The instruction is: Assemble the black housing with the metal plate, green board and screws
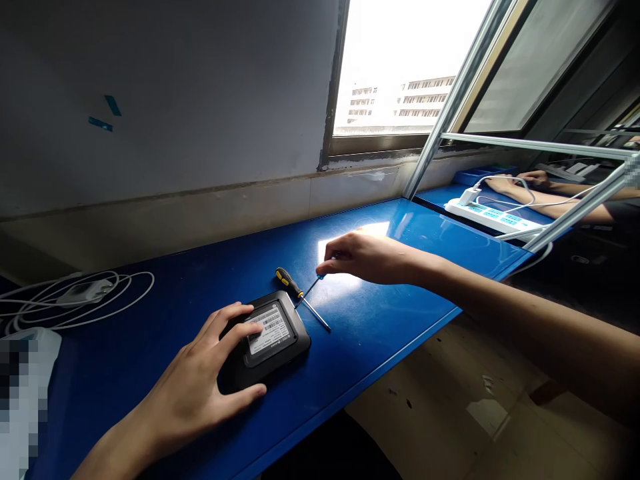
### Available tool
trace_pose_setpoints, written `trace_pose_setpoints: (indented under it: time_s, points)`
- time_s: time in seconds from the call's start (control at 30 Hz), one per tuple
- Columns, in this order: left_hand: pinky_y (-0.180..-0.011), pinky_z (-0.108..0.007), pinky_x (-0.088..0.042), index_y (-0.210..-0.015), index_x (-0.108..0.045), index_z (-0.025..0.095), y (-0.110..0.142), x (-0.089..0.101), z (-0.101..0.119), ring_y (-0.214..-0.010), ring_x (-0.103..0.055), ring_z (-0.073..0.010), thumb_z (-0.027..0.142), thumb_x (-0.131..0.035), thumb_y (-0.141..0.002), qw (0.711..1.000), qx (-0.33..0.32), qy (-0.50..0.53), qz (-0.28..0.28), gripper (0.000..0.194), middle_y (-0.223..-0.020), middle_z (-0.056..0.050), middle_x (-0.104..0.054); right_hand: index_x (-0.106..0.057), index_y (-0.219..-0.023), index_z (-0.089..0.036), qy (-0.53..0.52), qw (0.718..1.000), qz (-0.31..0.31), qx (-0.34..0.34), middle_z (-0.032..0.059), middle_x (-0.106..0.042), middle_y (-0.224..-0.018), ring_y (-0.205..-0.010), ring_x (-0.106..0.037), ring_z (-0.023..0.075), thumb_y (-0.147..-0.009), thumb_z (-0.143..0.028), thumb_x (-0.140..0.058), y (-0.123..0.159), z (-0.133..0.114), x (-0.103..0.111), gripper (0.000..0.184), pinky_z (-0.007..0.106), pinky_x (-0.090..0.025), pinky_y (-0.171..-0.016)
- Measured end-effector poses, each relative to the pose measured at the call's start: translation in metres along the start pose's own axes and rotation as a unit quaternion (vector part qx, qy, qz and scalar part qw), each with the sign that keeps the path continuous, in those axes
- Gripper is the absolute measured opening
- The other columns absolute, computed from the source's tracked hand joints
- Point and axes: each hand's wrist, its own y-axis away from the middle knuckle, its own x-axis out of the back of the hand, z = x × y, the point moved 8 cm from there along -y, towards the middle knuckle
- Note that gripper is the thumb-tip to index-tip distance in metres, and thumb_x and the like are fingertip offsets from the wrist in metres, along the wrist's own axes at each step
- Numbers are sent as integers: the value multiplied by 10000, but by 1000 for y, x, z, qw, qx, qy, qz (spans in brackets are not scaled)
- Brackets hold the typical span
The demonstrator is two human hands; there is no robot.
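Observation:
A flat black device point(303, 337) with a white printed label lies on the blue table. My left hand point(200, 373) holds it down from the left, fingertips on its top and label, thumb along the near side. Pinched in my right hand point(365, 257) is a thin screwdriver point(314, 288); a bit of blue handle shows below the fingers. Its shaft slants down to the device's right edge; whether the tip is in a gap there, I cannot tell. Another screwdriver point(315, 312), black and yellow, lies beside the device, under the slanted shaft.
The blue table point(380, 313) runs along a wall. A coiled white cable point(145, 287) lies at the left. Beyond a metal frame point(435, 150) at the right are a white power strip point(493, 217), a blue tray point(470, 175) and another person's arms point(530, 197).

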Motion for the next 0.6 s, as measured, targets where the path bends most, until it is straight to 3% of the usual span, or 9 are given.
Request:
trace_pose_setpoints:
  time_s: [0.17,0.23,0.37,0.47,0.53,0.6]
  points:
    - [-981,-514,-625,-1370,-505,423,1,-3,-7,-1399,-519,-367,509,-741,-854,1000,9,-13,2,574,-1579,-27,-404,-723,-769,-167,41,998,5,51,-36,-608,-624,-512,-434,73,-934,-493,-693,-2,-35,6,367,260,-307,-535]
    - [-1001,-505,-616,-1365,-506,431,1,-3,-7,-1402,-519,-355,504,-741,-855,1000,6,-10,4,567,-1573,-15,-412,-713,-752,-164,48,997,15,59,-44,-583,-588,-483,-400,67,-942,-471,-694,2,-38,6,361,257,-289,-513]
    - [-974,-480,-635,-1362,-520,435,1,-2,-8,-1394,-529,-355,501,-734,-859,1000,11,5,5,551,-1574,-7,-413,-738,-844,-179,45,997,34,44,-10,-658,-641,-497,-484,88,-968,-534,-633,11,-5,-4,390,241,-302,-500]
    - [-942,-468,-651,-1364,-515,443,2,-3,-10,-1383,-537,-359,498,-732,-862,1000,18,17,1,550,-1581,-4,-392,-745,-1011,-167,127,990,41,35,70,-755,-783,-617,-629,151,-1032,-481,-542,18,31,-27,374,242,-343,-532]
    - [-932,-467,-656,-1370,-505,450,3,-4,-11,-1378,-540,-360,494,-727,-866,1000,22,21,2,552,-1585,-3,-377,-741,-931,-164,129,991,11,45,79,-783,-854,-679,-684,167,-1030,-417,-572,23,46,-48,320,231,-349,-531]
    - [-926,-467,-658,-1369,-508,450,3,-5,-13,-1378,-541,-364,484,-723,-871,999,25,21,2,544,-1586,-5,-374,-725,-930,-158,127,990,12,51,90,-786,-893,-729,-710,191,-1035,-455,-542,28,52,-58,364,239,-355,-538]
